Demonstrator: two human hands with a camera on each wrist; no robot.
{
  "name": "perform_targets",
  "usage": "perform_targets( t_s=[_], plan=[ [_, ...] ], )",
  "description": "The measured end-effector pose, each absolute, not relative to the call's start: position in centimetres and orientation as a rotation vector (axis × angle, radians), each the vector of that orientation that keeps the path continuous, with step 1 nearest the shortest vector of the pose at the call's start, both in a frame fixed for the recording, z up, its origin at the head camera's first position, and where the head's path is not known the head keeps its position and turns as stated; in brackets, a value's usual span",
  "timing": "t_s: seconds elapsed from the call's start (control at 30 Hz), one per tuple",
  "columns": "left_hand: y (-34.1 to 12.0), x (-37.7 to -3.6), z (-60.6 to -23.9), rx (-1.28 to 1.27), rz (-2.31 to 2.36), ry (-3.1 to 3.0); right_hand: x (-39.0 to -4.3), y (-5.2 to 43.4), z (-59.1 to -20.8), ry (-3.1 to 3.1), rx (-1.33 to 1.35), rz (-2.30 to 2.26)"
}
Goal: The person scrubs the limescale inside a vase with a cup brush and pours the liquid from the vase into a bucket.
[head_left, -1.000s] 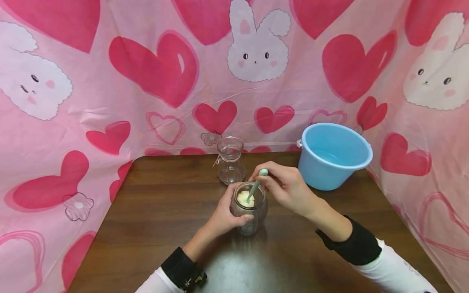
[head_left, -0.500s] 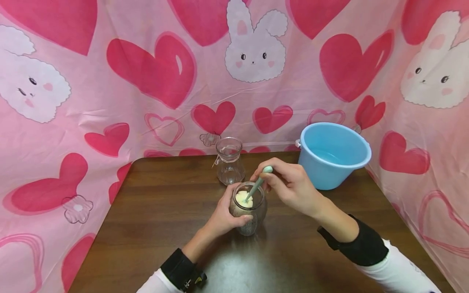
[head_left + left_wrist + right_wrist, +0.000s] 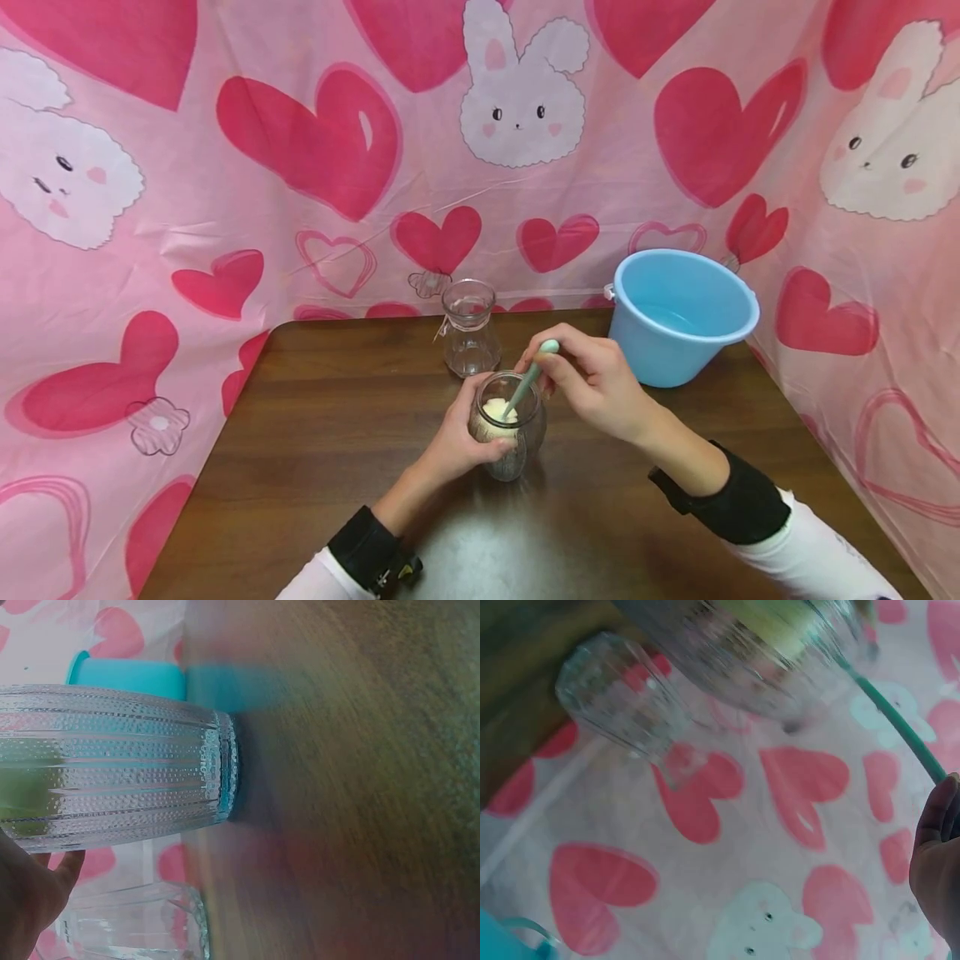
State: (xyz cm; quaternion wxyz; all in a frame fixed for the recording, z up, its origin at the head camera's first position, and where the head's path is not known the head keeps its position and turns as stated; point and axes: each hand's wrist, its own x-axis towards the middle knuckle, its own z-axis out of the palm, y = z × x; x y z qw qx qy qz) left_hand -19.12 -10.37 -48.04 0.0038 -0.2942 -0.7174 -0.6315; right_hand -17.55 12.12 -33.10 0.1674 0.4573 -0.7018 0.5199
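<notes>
My left hand (image 3: 459,435) grips a ribbed clear glass jar (image 3: 508,467) around its upper part, thumb on the near side. The jar stands on the table, its mouth tilted toward the head view. Inside its neck sits the pale yellow sponge head (image 3: 495,409) of a bottle brush. My right hand (image 3: 596,385) pinches the brush's green handle (image 3: 531,377) near its top, above the rim. Through the dotted glass (image 3: 142,761) in the left wrist view, the sponge shows as a greenish blur. The right wrist view shows the handle (image 3: 897,724) slanting into the jar.
Behind the jar stands a second clear glass vase (image 3: 472,333) with string around its neck. A light blue bucket (image 3: 667,358) is at the table's back right. Pink heart-and-rabbit cloth (image 3: 337,275) hangs around the back and sides of the brown table (image 3: 315,467).
The handle has leaned over to the right, and my right hand has shifted slightly right with it. The sponge now sits a little deeper in the jar. My left hand keeps its grip.
</notes>
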Motion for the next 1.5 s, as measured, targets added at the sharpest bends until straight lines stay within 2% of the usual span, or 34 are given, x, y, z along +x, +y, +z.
perform_targets(
  t_s=[0.17,0.5,0.83,1.23,1.5],
  plan=[
    [-10.3,-19.1,-48.0,-0.89,-1.973,-2.273,-17.5,12.3,-32.1,-1.946,1.289,1.568],
    [-10.3,-19.1,-48.1,-0.919,-1.994,-2.247,-17.8,11.8,-34.5,-2.123,1.2,1.592],
    [-10.4,-19.1,-48.2,-0.909,-1.97,-2.266,-18.4,11.7,-31.3,-2.09,1.123,1.717],
    [-10.6,-19.2,-48.1,-0.933,-1.975,-2.251,-18.8,11.0,-35.1,-2.397,1.128,1.532],
    [-10.5,-19.2,-48.2,-0.926,-1.982,-2.257,-18.5,12.2,-32.2,-2.249,1.08,1.53]
  ],
)
